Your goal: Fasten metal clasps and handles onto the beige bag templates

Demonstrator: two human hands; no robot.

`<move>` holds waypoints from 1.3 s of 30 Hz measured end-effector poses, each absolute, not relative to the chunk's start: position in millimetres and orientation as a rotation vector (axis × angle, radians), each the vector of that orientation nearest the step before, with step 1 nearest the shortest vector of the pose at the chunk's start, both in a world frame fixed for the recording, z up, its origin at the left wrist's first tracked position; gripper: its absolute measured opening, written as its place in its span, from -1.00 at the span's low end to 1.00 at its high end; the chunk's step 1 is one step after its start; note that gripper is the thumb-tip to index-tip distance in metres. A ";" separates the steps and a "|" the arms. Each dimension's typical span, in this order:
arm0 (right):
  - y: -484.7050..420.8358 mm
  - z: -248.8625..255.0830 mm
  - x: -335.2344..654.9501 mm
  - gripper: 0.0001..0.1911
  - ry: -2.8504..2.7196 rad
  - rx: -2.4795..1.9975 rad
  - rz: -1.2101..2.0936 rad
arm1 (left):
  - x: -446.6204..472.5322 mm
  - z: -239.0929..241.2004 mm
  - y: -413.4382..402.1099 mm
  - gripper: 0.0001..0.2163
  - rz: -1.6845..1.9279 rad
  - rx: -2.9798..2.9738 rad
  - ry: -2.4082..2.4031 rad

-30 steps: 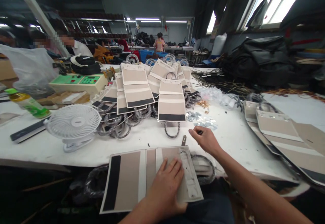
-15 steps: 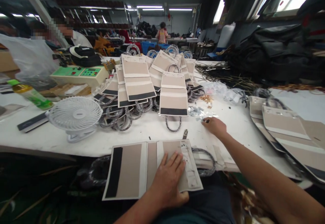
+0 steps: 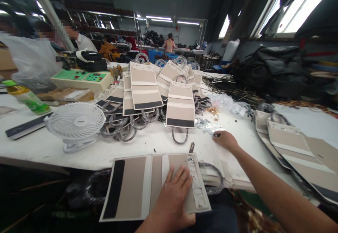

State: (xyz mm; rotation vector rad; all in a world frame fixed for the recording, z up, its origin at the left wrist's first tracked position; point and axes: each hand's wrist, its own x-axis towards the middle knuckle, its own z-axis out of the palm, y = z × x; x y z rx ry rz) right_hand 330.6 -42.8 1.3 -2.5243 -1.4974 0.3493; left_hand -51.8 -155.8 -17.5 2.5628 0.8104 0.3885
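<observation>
A flat beige, white and black bag panel [image 3: 137, 185] lies across my lap at the table's near edge. My left hand [image 3: 173, 199] rests on it, fingers stretched flat, beside a clear plastic strip [image 3: 196, 187]. My right hand [image 3: 224, 139] reaches out over the white table [image 3: 148, 143], fingers curled with a small dark piece [image 3: 217, 134] at the fingertips, touching a pile of small clear packets [image 3: 208, 124]. A small metal fitting [image 3: 192, 147] lies on the table just beyond the panel.
A heap of the same panels with wrapped handles [image 3: 158, 92] fills the table's middle. A white desk fan [image 3: 75, 124], a green-topped machine [image 3: 83, 78] and a bottle [image 3: 26, 99] stand left. More panels [image 3: 293, 141] lie right. People work at the back left.
My right hand has moved forward and to the right, from just above the panel to the clear packets. My left hand has stayed flat on the panel.
</observation>
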 end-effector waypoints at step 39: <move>-52.2 22.5 348.1 -0.80 -1.046 -2.149 0.774 | -53.4 -45.2 -148.1 -0.04 0.464 2.709 0.758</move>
